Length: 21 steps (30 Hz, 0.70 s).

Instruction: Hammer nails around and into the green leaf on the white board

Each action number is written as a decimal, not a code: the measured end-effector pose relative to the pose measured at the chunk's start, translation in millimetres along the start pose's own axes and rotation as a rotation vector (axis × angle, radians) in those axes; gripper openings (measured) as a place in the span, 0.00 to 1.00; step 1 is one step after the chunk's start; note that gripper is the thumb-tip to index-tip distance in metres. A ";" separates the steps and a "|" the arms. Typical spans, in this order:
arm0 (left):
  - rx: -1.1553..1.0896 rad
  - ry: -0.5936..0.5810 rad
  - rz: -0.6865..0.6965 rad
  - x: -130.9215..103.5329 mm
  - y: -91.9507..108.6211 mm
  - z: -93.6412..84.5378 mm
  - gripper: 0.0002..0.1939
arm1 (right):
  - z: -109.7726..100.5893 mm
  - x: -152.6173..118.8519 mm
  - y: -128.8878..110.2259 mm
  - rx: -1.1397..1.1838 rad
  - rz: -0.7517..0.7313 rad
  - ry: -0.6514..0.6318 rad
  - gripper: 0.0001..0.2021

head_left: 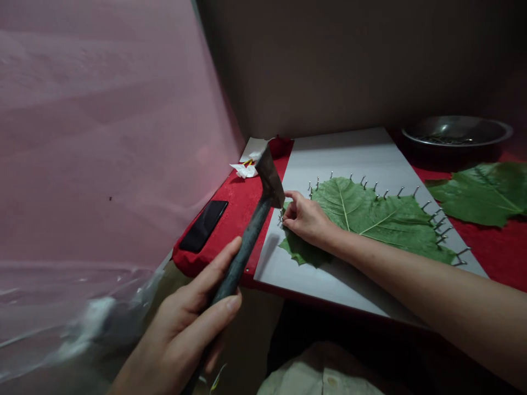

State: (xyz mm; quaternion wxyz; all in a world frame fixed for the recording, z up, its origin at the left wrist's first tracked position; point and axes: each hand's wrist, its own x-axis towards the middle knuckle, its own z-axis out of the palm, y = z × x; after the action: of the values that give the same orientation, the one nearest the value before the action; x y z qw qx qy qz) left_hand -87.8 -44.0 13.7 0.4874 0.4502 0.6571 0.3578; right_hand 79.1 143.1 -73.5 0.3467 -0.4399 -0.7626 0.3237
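Observation:
My left hand [193,312] is wrapped round the dark handle of a hammer [251,230]. The hammer's metal head is raised, in view just left of my right hand. My right hand [304,219] pinches a nail [281,215] at the left end of a large green leaf [362,219]. That leaf lies spread on a white board [341,151]. Several thin nails [386,194] stand along its far edge and its right side, some of them tilted. My right forearm crosses over the near part of the leaf and hides some of it.
A black phone [205,225] and crumpled white tissue [246,171] lie on the red tablecloth [230,200] left of the board. At the right are a metal bowl [457,123] with small metal pieces and a second leaf [489,192]. Pinkish plastic sheeting [102,137] hangs at left.

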 end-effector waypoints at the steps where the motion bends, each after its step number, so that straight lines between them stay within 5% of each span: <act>1: 0.016 -0.047 -0.033 2.5 -0.3 0.7 0.33 | 0.0 0.2 -0.1 -0.001 0.002 0.003 0.31; 4: 0.022 -0.143 -0.100 7.4 -0.2 -1.5 0.34 | -0.5 0.9 0.1 0.011 0.006 0.009 0.30; 11: -0.128 0.045 -0.056 -3.5 10.4 -3.6 0.33 | 3.0 2.3 8.7 0.137 -0.021 -0.041 0.35; 17: -0.165 -0.032 -0.054 2.0 -0.2 -4.0 0.33 | 5.4 2.1 15.5 0.226 -0.046 -0.032 0.31; 21: -0.163 0.028 -0.063 -0.7 -6.6 -3.9 0.33 | 2.3 -1.6 11.9 0.151 -0.117 -0.054 0.31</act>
State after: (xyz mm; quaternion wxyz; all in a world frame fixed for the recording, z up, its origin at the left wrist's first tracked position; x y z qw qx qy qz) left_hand -93.1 -47.0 8.9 0.5242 0.3830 0.6463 0.4010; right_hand 83.1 146.0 -84.7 0.3764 -0.3582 -0.7695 0.3713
